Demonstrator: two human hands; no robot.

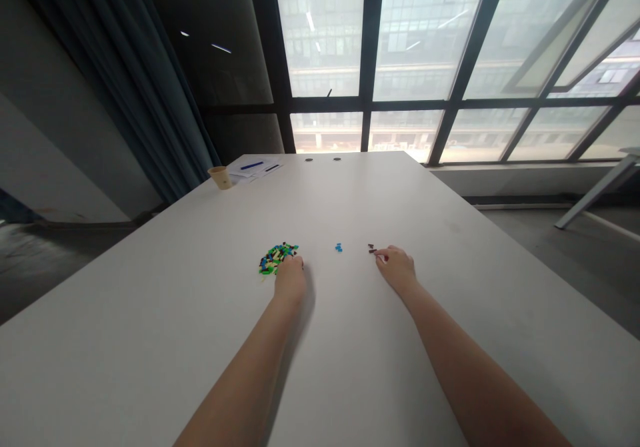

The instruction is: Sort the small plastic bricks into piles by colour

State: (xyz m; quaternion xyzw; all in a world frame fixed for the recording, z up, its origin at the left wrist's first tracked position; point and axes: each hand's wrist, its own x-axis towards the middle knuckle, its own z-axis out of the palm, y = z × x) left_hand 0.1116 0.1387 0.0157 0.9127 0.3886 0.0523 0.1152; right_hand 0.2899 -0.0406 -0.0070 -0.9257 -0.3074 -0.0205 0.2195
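A mixed pile of small toy building bricks [274,258], in green, blue, black and cream, lies on the white table. My left hand [290,279] is at the pile's right edge with its fingers curled down; what they hold, if anything, is hidden. To the right sits a little group of blue bricks [339,248], apart from both hands. Farther right are a few dark brown bricks [371,246]. My right hand [399,268] reaches them from the right, thumb and forefinger pinched at the nearest dark brown brick [372,251].
A tan paper cup [221,178] stands near the table's far left edge. Beside it lie white papers [243,170] with a blue pen [251,165] and a dark pen on them. Two round dark discs [337,159] show at the table's far end, before the windows.
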